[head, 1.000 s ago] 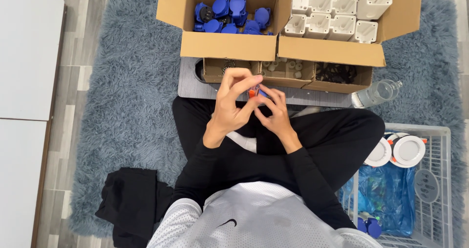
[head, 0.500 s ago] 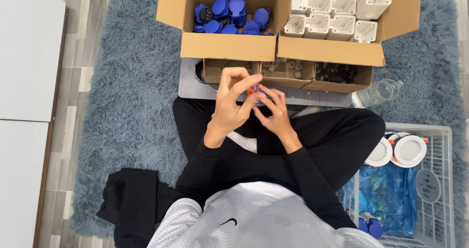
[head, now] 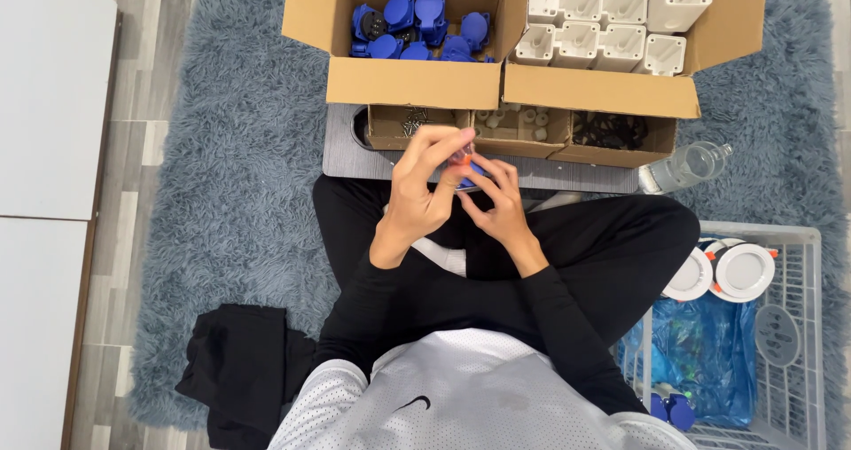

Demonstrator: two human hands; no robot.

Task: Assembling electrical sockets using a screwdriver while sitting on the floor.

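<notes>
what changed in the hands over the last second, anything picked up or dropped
Almost nothing. Both the left hand and the right hand keep pinching the same small orange and blue part above the lap; only the fingers shift slightly around it. Nothing was taken hold of or let go. The box of blue parts, the box of white parts and the white basket lie as before.

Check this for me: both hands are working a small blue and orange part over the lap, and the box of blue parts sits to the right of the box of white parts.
Wrong side. In the head view the box of blue parts sits to the left of the box of white parts. The rest holds: left hand and right hand work the small blue and orange part over the lap.
</notes>
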